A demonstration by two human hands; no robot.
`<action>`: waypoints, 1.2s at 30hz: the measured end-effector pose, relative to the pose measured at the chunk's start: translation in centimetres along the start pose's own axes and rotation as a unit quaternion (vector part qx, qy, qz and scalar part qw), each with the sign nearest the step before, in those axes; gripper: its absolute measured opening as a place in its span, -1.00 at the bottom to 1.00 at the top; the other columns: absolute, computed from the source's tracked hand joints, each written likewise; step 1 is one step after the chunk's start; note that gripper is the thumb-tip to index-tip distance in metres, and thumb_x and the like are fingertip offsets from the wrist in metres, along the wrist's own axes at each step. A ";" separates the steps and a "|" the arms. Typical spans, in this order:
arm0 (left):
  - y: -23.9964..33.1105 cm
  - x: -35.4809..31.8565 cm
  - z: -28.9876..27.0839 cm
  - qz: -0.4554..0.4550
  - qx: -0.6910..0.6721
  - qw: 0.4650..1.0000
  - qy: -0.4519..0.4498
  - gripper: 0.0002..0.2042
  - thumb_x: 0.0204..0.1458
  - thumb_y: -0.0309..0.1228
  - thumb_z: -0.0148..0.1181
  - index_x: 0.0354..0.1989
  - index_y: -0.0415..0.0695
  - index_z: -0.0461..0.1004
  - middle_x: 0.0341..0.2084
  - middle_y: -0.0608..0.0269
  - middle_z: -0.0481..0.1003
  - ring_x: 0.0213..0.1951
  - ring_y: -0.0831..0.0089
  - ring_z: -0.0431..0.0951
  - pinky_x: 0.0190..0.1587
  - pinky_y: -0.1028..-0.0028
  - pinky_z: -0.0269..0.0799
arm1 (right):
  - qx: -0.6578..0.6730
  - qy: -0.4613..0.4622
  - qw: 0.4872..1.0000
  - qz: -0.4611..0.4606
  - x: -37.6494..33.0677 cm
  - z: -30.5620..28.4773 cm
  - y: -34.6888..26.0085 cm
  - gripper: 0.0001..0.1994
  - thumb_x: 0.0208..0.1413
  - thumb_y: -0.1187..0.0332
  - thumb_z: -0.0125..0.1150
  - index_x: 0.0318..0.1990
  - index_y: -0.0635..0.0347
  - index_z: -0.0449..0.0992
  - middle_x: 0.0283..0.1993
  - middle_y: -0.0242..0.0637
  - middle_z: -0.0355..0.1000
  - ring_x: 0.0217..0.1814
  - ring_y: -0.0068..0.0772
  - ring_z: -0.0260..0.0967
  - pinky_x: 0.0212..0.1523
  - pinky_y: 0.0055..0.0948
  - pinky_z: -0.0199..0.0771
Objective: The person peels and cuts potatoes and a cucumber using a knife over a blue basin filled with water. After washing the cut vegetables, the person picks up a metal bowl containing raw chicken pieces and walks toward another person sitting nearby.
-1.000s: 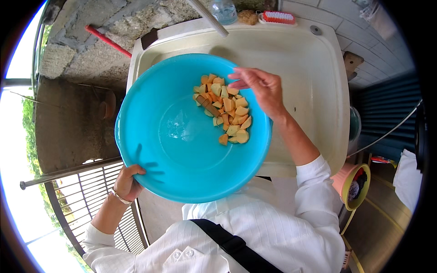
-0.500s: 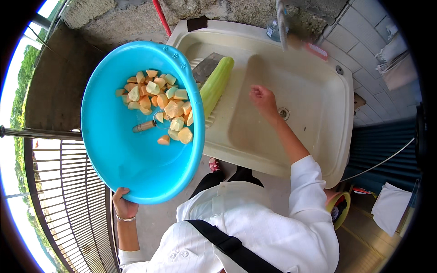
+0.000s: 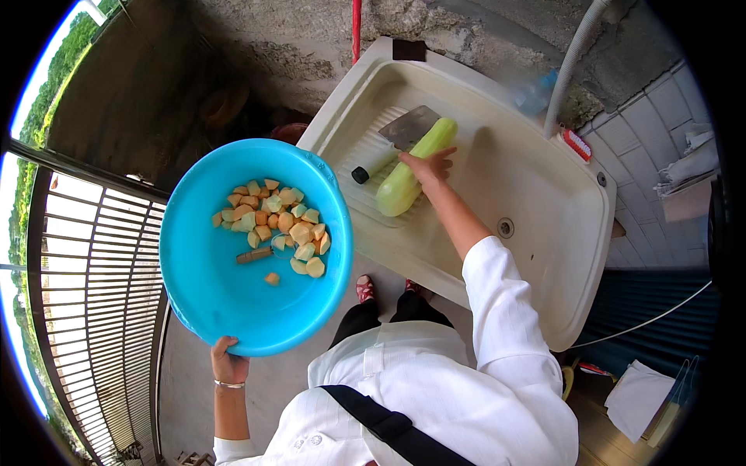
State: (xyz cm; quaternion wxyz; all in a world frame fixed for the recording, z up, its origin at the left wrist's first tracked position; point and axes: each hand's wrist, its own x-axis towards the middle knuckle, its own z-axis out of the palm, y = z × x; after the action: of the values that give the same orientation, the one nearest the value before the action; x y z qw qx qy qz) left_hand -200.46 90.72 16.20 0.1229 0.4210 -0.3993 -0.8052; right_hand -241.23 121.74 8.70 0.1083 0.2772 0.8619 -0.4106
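My left hand (image 3: 228,363) grips the near rim of a large blue plastic basin (image 3: 210,303), held out to my left beside the sink. Several orange-yellow vegetable chunks (image 3: 273,224) lie in its far part. My right hand (image 3: 426,165) reaches into the cream plastic sink (image 3: 544,194) and rests on a long pale green gourd (image 3: 404,179) lying on the ribbed washboard part. A cleaver (image 3: 392,140) with a dark-ended handle lies just left of the gourd.
A metal railing (image 3: 93,311) runs along my left. A rough stone wall (image 3: 311,46) stands behind the sink with a red pole (image 3: 357,27) and a grey hose (image 3: 575,54). A red brush (image 3: 578,144) lies on the sink rim. The drain (image 3: 506,227) sits mid-sink.
The basin swung from over the sink out to my left. My right hand left the chunks in the basin and came down on the gourd.
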 end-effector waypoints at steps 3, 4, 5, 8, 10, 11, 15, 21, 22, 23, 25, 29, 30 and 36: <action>0.7 0.6 -0.9 -0.007 -0.021 1.000 -0.014 -0.50 -0.24 -0.57 0.03 0.00 -0.27 0.19 -0.15 0.13 0.36 -0.14 0.19 0.42 -0.12 0.19 0.47 | 0.052 -0.023 0.998 0.022 1.1 2.3 -0.3 0.28 -0.35 0.17 0.45 0.31 0.18 -0.59 0.26 0.14 -0.09 0.22 0.10 0.06 0.13 -0.05 0.25; 0.2 1.8 -2.7 -0.009 -0.026 0.999 -0.025 -0.48 -0.23 -0.57 0.02 0.03 -0.28 0.17 -0.10 0.11 0.35 -0.10 0.17 0.41 -0.08 0.18 0.46 | 0.118 -0.038 0.992 -0.002 1.6 2.5 0.6 0.28 -0.33 0.23 0.44 0.30 0.16 -0.65 0.25 0.12 -0.07 0.19 0.09 0.09 0.08 -0.05 0.30; 0.4 2.4 -4.3 -0.010 -0.032 0.999 -0.036 -0.46 -0.22 -0.57 0.02 0.06 -0.30 0.16 -0.05 0.08 0.35 -0.06 0.14 0.40 -0.05 0.17 0.44 | 0.183 -0.055 0.981 -0.027 1.7 2.6 1.4 0.29 -0.31 0.29 0.43 0.28 0.13 -0.70 0.25 0.09 -0.05 0.17 0.08 0.13 0.04 -0.05 0.35; 2.4 1.9 -4.4 -0.041 -0.025 0.998 -0.040 -0.43 -0.21 -0.57 0.04 0.09 -0.29 0.12 -0.01 0.05 0.31 -0.04 0.11 0.38 -0.02 0.12 0.41 | 0.369 -0.217 0.904 -0.012 0.3 0.7 2.1 -0.13 -0.18 0.40 0.33 0.26 0.24 -0.13 0.06 -0.03 0.25 -0.05 -0.09 0.34 -0.15 -0.19 0.49; 4.2 1.6 -3.9 -0.043 -0.027 0.998 -0.041 -0.45 -0.20 -0.59 0.04 0.08 -0.30 0.13 -0.01 0.01 0.30 -0.05 0.10 0.37 -0.03 0.13 0.41 | 0.446 -0.361 0.818 -0.033 -1.0 -0.3 2.3 -0.46 -0.07 0.30 0.24 0.08 0.28 0.24 -0.14 -0.15 0.40 -0.17 -0.26 0.41 -0.21 -0.30 0.52; 4.9 1.6 -4.0 -0.044 -0.027 0.998 -0.039 -0.46 -0.20 -0.60 0.04 0.08 -0.31 0.13 -0.01 -0.01 0.30 -0.05 0.10 0.37 -0.03 0.13 0.40 | 0.457 -0.394 0.796 -0.042 -4.6 -2.0 0.4 -0.57 -0.02 0.21 0.19 -0.04 0.29 0.38 -0.26 -0.24 0.45 -0.21 -0.37 0.43 -0.23 -0.36 0.53; 6.5 1.2 -3.3 -0.041 -0.022 0.998 -0.047 -0.45 -0.16 -0.59 0.05 0.10 -0.32 0.10 0.00 -0.02 0.29 -0.04 0.06 0.37 -0.06 0.10 0.42 | 0.468 -0.452 0.744 -0.150 -18.7 -6.3 -8.3 -0.47 0.02 0.09 0.09 0.06 0.30 0.29 -0.12 -0.15 0.40 -0.19 -0.36 0.43 -0.21 -0.38 0.52; 9.0 1.4 -5.7 -0.049 0.004 0.994 -0.096 -0.47 -0.16 -0.60 0.04 0.09 -0.32 0.11 -0.05 -0.05 0.32 -0.11 0.07 0.42 -0.20 0.15 0.50 | 0.315 -0.446 0.776 -0.315 -30.8 0.2 -12.7 -0.22 -0.19 0.38 0.32 0.23 0.18 0.03 -0.06 -0.22 0.27 -0.02 -0.34 0.31 -0.06 -0.36 0.45; 7.3 1.5 -3.8 -0.044 0.000 0.994 -0.100 -0.47 -0.16 -0.60 0.04 0.08 -0.33 0.11 -0.05 -0.05 0.33 -0.13 0.07 0.44 -0.23 0.16 0.51 | 0.291 -0.459 0.769 -0.336 -29.7 1.3 -12.3 -0.13 -0.22 0.41 0.34 0.26 0.20 -0.07 0.00 -0.17 0.24 0.03 -0.29 0.28 0.00 -0.35 0.42; 4.9 1.3 -0.5 -0.040 -0.003 0.995 -0.096 -0.47 -0.17 -0.61 0.03 0.08 -0.33 0.11 -0.06 -0.05 0.33 -0.15 0.07 0.45 -0.25 0.17 0.53 | 0.267 -0.478 0.759 -0.353 -26.6 2.2 -11.1 -0.04 -0.25 0.44 0.35 0.30 0.21 -0.17 0.06 -0.11 0.21 0.08 -0.23 0.25 0.06 -0.34 0.38; 2.7 0.6 4.7 -0.038 -0.004 0.995 -0.089 -0.47 -0.18 -0.61 0.03 0.07 -0.34 0.12 -0.07 -0.05 0.34 -0.17 0.07 0.46 -0.27 0.17 0.54 | 0.214 -0.444 0.797 -0.349 -22.9 3.8 -8.4 -0.01 -0.25 0.40 0.36 0.31 0.30 -0.21 0.14 -0.06 0.15 0.22 -0.21 0.11 0.17 -0.25 0.22; 4.1 0.6 4.1 -0.047 0.004 0.995 -0.090 -0.49 -0.18 -0.62 0.02 0.05 -0.34 0.14 -0.09 -0.03 0.35 -0.18 0.06 0.47 -0.28 0.16 0.55 | 0.027 -0.402 0.817 -0.413 -23.9 5.5 -7.7 -0.22 -0.10 0.33 0.28 0.26 0.36 0.00 0.09 0.02 0.25 0.13 -0.27 0.24 0.09 -0.36 0.31; 4.0 0.7 3.8 -0.048 -0.002 0.996 -0.076 -0.52 -0.18 -0.62 0.01 0.02 -0.35 0.17 -0.10 -0.03 0.35 -0.18 0.08 0.48 -0.28 0.16 0.55 | 0.003 -0.413 0.810 -0.417 -23.3 4.6 -8.7 -0.34 -0.05 0.33 0.24 0.20 0.36 0.13 0.00 -0.02 0.34 0.03 -0.32 0.32 0.02 -0.39 0.37; 4.6 2.6 1.3 -0.057 -0.010 0.997 -0.058 -0.57 -0.19 -0.63 0.00 -0.03 -0.34 0.21 -0.19 0.02 0.37 -0.20 0.16 0.47 -0.28 0.18 0.54 | 0.244 -0.131 0.848 -0.452 -15.8 0.2 -14.0 -0.81 0.13 0.41 0.00 -0.25 0.36 0.47 -0.52 -0.33 0.46 -0.51 -0.61 0.41 -0.52 -0.62 0.40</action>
State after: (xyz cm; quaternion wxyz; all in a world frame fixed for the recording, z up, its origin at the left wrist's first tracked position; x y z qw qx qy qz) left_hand -203.73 87.10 18.53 0.0577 0.3945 -0.3729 -0.8378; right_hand -236.17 108.32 24.25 -0.0479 -0.1818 0.7417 -0.6439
